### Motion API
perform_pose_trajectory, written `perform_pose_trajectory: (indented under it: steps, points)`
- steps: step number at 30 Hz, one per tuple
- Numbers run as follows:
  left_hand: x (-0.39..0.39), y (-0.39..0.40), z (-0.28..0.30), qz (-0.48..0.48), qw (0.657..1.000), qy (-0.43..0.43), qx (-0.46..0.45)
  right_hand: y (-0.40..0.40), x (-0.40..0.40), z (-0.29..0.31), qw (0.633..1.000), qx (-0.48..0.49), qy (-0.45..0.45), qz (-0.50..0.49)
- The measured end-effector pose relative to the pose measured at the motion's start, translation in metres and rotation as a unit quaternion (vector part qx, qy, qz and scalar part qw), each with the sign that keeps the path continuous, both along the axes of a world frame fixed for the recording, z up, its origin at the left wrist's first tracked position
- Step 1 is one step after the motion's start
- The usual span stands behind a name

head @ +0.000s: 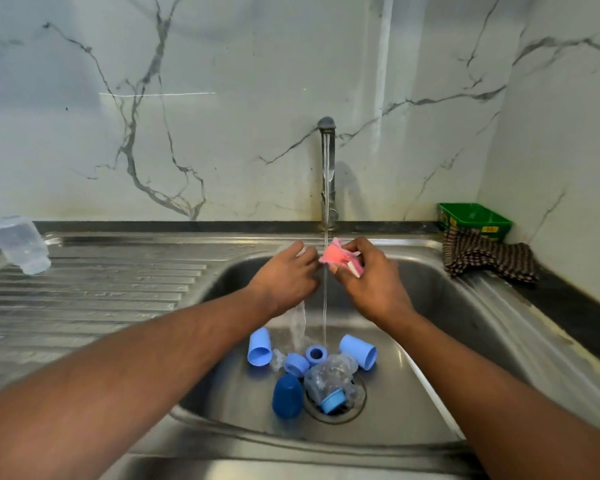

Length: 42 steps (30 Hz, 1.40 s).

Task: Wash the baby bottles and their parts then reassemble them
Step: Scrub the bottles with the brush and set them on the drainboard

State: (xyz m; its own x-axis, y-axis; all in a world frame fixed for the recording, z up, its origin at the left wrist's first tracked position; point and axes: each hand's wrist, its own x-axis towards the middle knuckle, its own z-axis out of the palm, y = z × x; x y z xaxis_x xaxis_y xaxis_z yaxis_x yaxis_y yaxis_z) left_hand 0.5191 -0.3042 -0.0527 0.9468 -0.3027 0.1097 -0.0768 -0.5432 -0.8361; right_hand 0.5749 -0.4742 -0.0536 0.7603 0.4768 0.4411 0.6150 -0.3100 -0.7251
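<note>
Over the sink (430, 341), both hands meet under the running tap (327, 174). My right hand (371, 282) pinches a pink sponge (336, 257) in the thin stream. With curled fingers, my left hand (288, 275) holds a small clear part (302, 251) that is mostly hidden, and water spills from under it. On the sink floor lie two light blue caps (260, 348) (359, 351), two blue rings (297, 363) (316, 353), a dark blue cap (287, 396) and a clear bottle (329, 375) over the drain.
Another clear bottle (18, 244) lies tilted on the ribbed drainboard (101, 289) at the far left. A checked cloth (489, 259) and a green tub (473, 220) sit in the right corner against the marble wall.
</note>
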Motion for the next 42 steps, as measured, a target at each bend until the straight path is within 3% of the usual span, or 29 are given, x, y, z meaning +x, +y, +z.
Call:
perform_pose_trajectory:
  steps: [4, 8, 11, 14, 17, 20, 23, 25, 32, 42]
  points:
    - [-0.008, 0.001, 0.010, 0.014, 0.999, 0.012, 0.043, 0.001, -0.010, 0.007, 0.999, -0.011, -0.014, 0.028]
    - [-0.031, 0.000, 0.017, 0.114, 0.991, 0.006, -0.069, 0.003, -0.030, 0.016, 0.997, -0.028, -0.059, 0.048]
    - [-0.067, 0.013, 0.031, 0.104, 0.970, -0.081, -0.205, 0.011, -0.055, 0.026, 0.990, -0.058, -0.109, 0.074]
    - [-0.104, 0.044, 0.046, 0.084, 0.933, -0.153, -0.314, 0.032, -0.093, 0.035, 0.984, -0.065, -0.109, 0.121]
    - [-0.130, 0.073, 0.064, 0.096, 0.887, -0.161, -0.421, 0.071, -0.114, 0.038, 0.977, -0.117, -0.112, 0.141]
    - [-0.151, 0.112, 0.082, 0.155, 0.831, -0.183, -0.502, 0.128, -0.130, 0.039, 0.976, -0.149, -0.091, 0.127]
    - [-0.165, 0.155, 0.097, 0.219, 0.770, -0.180, -0.571, 0.180, -0.145, 0.040, 0.988, -0.108, -0.054, 0.093]
    - [-0.172, 0.187, 0.105, 0.236, 0.766, -0.185, -0.569, 0.212, -0.159, 0.036, 0.990, -0.100, -0.054, 0.079]
    - [-0.168, 0.280, 0.108, 0.314, 0.800, -0.168, -0.482, 0.254, -0.192, 0.007, 0.970, -0.173, -0.134, 0.105]
    - [-0.133, 0.313, 0.077, 0.372, 0.814, -0.210, -0.393, 0.258, -0.188, 0.010, 0.967, -0.184, -0.130, 0.118]
